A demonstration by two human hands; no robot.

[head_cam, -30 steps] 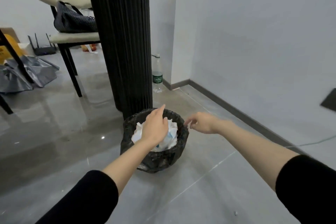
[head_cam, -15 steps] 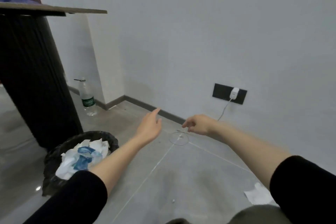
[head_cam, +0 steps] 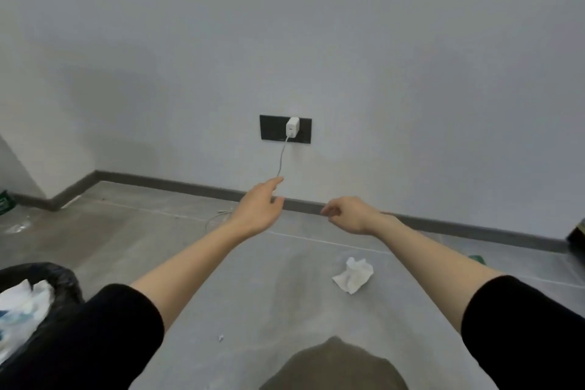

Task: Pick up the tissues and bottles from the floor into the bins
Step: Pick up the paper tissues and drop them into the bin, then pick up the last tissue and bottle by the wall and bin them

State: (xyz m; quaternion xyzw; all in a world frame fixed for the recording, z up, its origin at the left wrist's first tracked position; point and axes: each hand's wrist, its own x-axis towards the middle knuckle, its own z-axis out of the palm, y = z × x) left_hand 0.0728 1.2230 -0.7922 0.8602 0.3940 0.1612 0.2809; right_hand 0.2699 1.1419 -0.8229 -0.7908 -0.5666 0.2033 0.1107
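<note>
Left hand (head_cam: 258,210): was released, fingers extended.
Right hand (head_cam: 349,215): hung loosely curled, empty.
Tissue (head_cam: 353,275): lay crumpled on floor (head_cam: 253,294).
Bin (head_cam: 63,279): stood lower left.

The tissue (head_cam: 353,278) is white, the floor (head_cam: 278,304) grey with thin pale lines, the bin (head_cam: 61,275) black with white and blue scraps (head_cam: 22,307) inside. The wall (head_cam: 411,73) is pale grey, the skirting (head_cam: 177,183) dark grey, the socket (head_cam: 271,131) black, the charger (head_cam: 292,127) white, the sleeves (head_cam: 104,342) black.

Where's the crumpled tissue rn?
Head view: the crumpled tissue lies on the floor right of centre, below the right hand in frame, far from the bin at lower left.
</note>
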